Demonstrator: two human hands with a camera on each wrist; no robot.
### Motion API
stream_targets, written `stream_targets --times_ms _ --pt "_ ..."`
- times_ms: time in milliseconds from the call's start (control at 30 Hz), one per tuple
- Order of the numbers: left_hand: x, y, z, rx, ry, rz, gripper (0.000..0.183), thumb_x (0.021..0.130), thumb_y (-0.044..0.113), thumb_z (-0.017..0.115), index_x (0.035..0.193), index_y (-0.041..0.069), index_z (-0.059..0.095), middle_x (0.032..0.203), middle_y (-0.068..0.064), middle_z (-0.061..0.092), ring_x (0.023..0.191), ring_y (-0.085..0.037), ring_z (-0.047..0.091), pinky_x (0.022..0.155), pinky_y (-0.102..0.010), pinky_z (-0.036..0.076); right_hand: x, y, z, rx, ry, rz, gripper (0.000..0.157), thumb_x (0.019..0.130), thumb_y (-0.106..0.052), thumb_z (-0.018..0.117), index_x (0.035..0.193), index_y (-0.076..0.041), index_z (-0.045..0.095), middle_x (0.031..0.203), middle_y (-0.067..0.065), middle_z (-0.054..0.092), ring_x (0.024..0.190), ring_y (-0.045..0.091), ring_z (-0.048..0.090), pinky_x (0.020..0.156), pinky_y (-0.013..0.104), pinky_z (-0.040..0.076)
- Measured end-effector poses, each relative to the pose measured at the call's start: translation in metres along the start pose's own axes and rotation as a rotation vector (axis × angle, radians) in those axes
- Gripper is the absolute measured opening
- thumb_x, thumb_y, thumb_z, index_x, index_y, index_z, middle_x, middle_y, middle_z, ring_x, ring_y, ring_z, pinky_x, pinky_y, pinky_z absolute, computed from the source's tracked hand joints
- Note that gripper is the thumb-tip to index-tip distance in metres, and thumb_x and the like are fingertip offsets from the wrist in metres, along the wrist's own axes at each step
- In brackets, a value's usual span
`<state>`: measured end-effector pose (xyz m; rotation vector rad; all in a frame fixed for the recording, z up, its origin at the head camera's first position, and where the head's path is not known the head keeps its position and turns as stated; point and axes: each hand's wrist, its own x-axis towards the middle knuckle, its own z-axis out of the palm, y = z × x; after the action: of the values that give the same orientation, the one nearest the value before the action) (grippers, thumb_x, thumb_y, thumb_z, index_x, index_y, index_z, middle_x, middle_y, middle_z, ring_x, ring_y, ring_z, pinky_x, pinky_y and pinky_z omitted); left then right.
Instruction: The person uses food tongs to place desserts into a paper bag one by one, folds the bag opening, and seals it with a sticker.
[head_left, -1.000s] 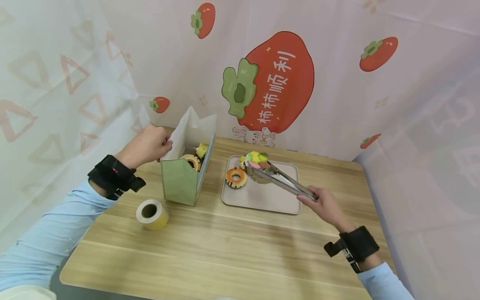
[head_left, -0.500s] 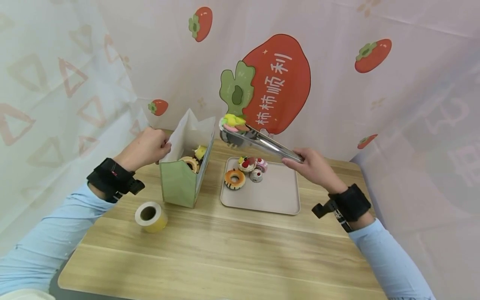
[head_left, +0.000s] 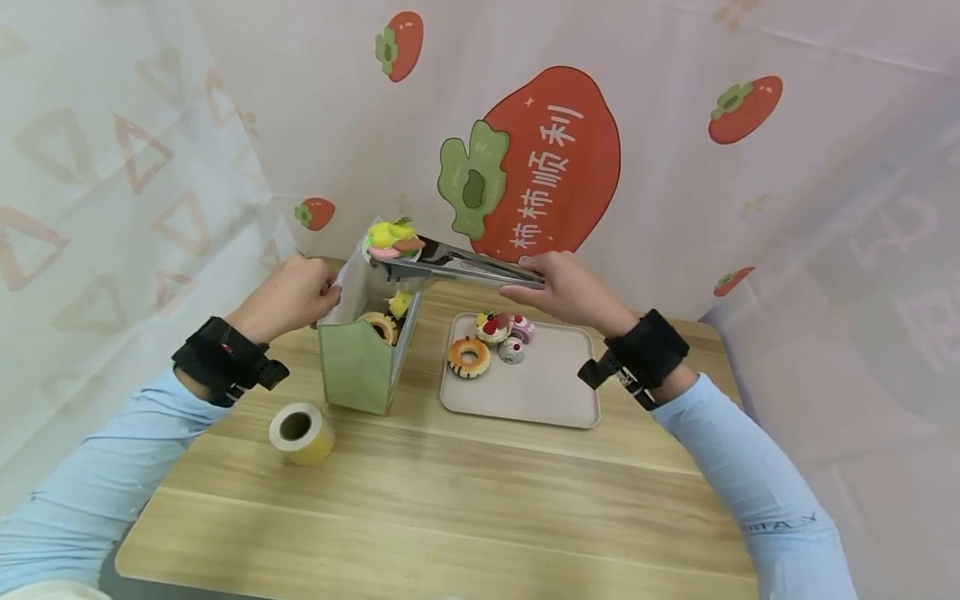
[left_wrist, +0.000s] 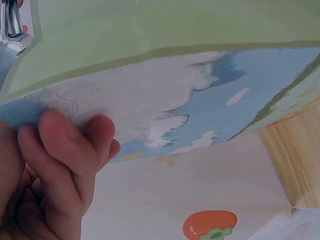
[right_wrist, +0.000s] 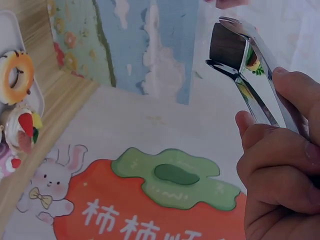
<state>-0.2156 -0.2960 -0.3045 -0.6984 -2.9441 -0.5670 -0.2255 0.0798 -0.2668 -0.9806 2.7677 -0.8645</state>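
My left hand pinches the upper left edge of a green paper bag, which stands upright with its top open. Its curled fingers also show against the bag's blue-and-white painted side in the left wrist view. Inside the bag lie a ring-shaped doughnut and a yellow-topped piece. My right hand grips metal tongs. Between the tongs' ends is a small cake with yellow, pink and green topping, held over the bag's mouth; its dark brown side shows in the right wrist view.
Right of the bag lies a beige tray with a glazed doughnut, a fruit-topped cupcake and small round cakes. A yellow-white roll stands on the wooden table in front of the bag. Printed curtains surround the table.
My right hand has lifted the tongs and the cake off the tray and carried them left, over the bag. The left hand stays at the bag's edge.
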Motion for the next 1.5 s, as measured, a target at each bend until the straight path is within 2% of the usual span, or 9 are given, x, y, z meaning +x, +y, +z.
stream_targets --times_ms 67,133,200,333,533,800,1100,1367,1500 --pt "0.000 0.000 0.000 0.001 0.001 0.003 0.028 0.093 0.004 0.055 0.066 0.005 0.060 0.050 -0.002 0.054 0.041 -0.009 0.051 0.047 -0.028 0.041 0.005 -0.006 0.000 -0.033 -0.006 -0.016 0.035 0.092 -0.029 0.072 0.120 -0.008 0.069 0.095 0.007 0.067 0.073 0.020 0.052 0.069 0.031 0.037" --pt "0.000 -0.001 0.001 0.002 0.003 0.006 0.027 0.093 0.003 0.055 0.067 0.004 0.060 0.050 -0.002 0.053 0.041 -0.009 0.051 0.046 -0.028 0.041 0.010 -0.011 0.000 -0.061 -0.017 -0.023 0.028 0.092 -0.029 0.072 0.109 -0.008 0.072 0.087 0.004 0.064 0.071 0.018 0.051 0.069 0.030 0.036" --pt "0.000 -0.001 0.001 0.004 0.004 0.007 0.027 0.093 0.003 0.055 0.067 0.004 0.060 0.050 -0.002 0.053 0.041 -0.009 0.051 0.046 -0.028 0.041 0.015 -0.016 -0.001 -0.087 -0.036 -0.018 0.022 0.091 -0.030 0.073 0.093 -0.008 0.069 0.073 0.001 0.054 0.065 0.016 0.046 0.067 0.030 0.034" --pt "0.000 -0.001 0.001 0.000 0.010 0.008 0.029 0.094 0.004 0.055 0.065 0.006 0.059 0.048 -0.001 0.053 0.040 -0.008 0.052 0.045 -0.027 0.040 0.024 -0.027 -0.003 -0.150 -0.103 0.012 0.035 0.090 -0.032 0.073 0.072 -0.009 0.054 0.060 -0.001 0.031 0.055 0.017 0.036 0.061 0.029 0.030" --pt "0.001 -0.001 0.002 -0.004 0.040 0.026 0.035 0.094 0.005 0.054 0.060 0.009 0.055 0.045 0.002 0.050 0.039 -0.007 0.052 0.044 -0.027 0.040 0.036 -0.046 -0.003 -0.296 -0.233 0.008 0.026 0.089 -0.035 0.075 0.094 -0.010 0.072 0.061 -0.002 0.046 0.060 0.016 0.050 0.061 0.026 0.037" --pt "0.004 0.003 0.002 0.005 0.045 0.035 0.036 0.094 0.005 0.052 0.058 0.011 0.053 0.045 0.003 0.051 0.040 -0.007 0.052 0.049 -0.028 0.042 0.055 -0.068 0.023 -0.542 -0.358 -0.111 0.029 0.088 -0.039 0.075 0.092 -0.010 0.069 0.077 0.001 0.062 0.071 0.017 0.055 0.062 0.027 0.044" --pt "0.006 0.008 0.004 -0.005 0.031 0.017 0.036 0.093 0.004 0.052 0.058 0.010 0.054 0.044 0.003 0.052 0.041 -0.008 0.050 0.051 -0.028 0.040 0.079 -0.090 0.057 -0.689 -0.440 -0.226 0.026 0.088 -0.033 0.075 0.100 -0.011 0.070 0.095 0.003 0.069 0.082 0.018 0.061 0.074 0.035 0.055" --pt "0.008 0.003 0.005 -0.014 0.052 0.041 0.034 0.093 0.006 0.054 0.060 0.009 0.056 0.046 0.003 0.051 0.040 -0.004 0.046 0.047 -0.026 0.037 0.093 -0.103 0.059 -0.748 -0.547 -0.197 0.030 0.090 -0.033 0.073 0.111 -0.011 0.069 0.109 0.004 0.068 0.097 0.021 0.063 0.083 0.038 0.056" --pt "0.007 0.003 0.005 -0.008 0.043 0.040 0.034 0.093 0.004 0.053 0.060 0.010 0.056 0.045 0.003 0.050 0.040 -0.006 0.046 0.048 -0.026 0.038 0.092 -0.099 0.054 -0.688 -0.565 -0.169 0.028 0.091 -0.033 0.072 0.107 -0.009 0.069 0.103 0.003 0.067 0.090 0.019 0.061 0.082 0.035 0.054"
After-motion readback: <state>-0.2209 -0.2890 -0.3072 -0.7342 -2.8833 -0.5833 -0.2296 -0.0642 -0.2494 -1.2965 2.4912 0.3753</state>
